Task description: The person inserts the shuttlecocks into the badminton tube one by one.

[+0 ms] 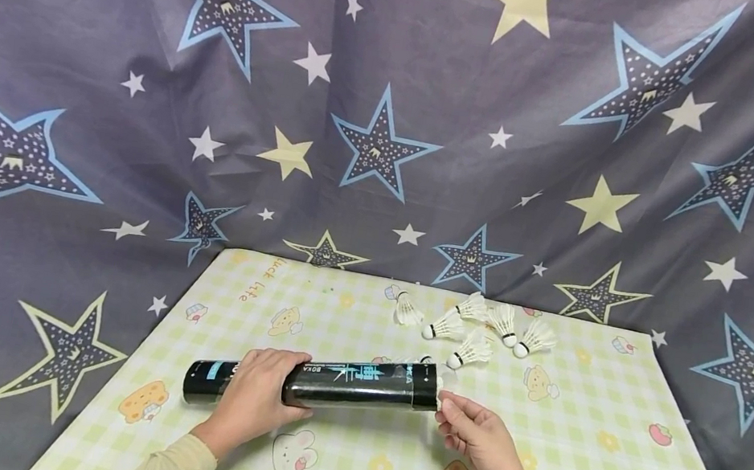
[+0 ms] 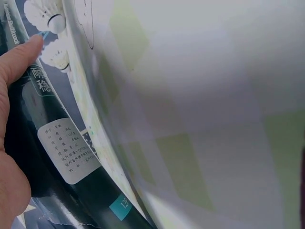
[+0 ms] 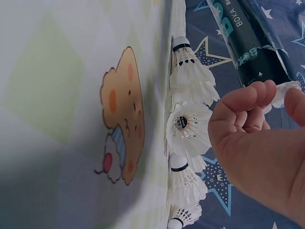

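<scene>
My left hand [image 1: 258, 396] grips a long black shuttlecock tube [image 1: 362, 385] round its middle, holding it sideways over the table. The tube's mouth points to the right. There my right hand [image 1: 484, 450] pinches a white shuttlecock [image 3: 285, 90] with thumb and fingers, right at the opening; most of it is hidden by the fingers and the tube. A pale printed label [image 2: 69, 150] shows on the tube in the left wrist view. Just behind the tube lies a loose shuttlecock [image 1: 471, 351], and another is partly covered by the tube.
Several more white shuttlecocks [image 1: 501, 323] lie in a loose group towards the back of the table. A green checked tablecloth [image 1: 379, 467] with cartoon prints covers the table. Behind it hangs a dark curtain [image 1: 404, 52] with stars.
</scene>
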A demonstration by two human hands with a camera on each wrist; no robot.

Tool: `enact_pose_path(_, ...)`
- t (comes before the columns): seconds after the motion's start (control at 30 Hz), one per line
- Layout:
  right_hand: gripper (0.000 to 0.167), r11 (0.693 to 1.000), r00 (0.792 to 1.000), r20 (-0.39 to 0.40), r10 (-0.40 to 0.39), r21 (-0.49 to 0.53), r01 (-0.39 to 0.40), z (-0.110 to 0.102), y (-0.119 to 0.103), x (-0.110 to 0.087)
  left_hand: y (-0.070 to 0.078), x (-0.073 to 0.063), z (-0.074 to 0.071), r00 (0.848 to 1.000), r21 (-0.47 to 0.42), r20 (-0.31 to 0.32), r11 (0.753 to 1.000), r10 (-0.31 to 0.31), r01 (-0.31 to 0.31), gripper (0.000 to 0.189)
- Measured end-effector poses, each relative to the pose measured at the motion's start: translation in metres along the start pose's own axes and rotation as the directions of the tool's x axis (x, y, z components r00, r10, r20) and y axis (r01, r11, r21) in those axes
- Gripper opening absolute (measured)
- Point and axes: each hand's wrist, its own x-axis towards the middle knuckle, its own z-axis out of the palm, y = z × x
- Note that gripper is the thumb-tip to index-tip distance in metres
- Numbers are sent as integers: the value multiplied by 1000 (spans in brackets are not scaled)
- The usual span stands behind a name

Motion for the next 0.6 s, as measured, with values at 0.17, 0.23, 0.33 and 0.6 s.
enact_pose_path(0.17, 55, 1000, 1000, -12, 3, 8, -3, 0, 0, -1, 0, -1, -1, 1000, -11, 1, 1000, 5, -5, 91)
enact_pose_path(0.23, 56, 1000, 1000, -6, 1, 11, -1, 0, 0, -1, 0, -1, -1, 1000, -14, 1, 1000, 5, -5, 91)
enact_pose_path(0.33, 55, 1000, 1000, 4, -2, 15, 2, -1, 1, -1, 0, -1, -1, 1000, -9, -1, 1000, 4, -4, 91)
enact_pose_path(0.6, 44, 999, 1000, -12, 12, 40, -11, 1, 1, -2, 0, -1, 0, 1000, -6, -4, 1000, 6, -6, 91)
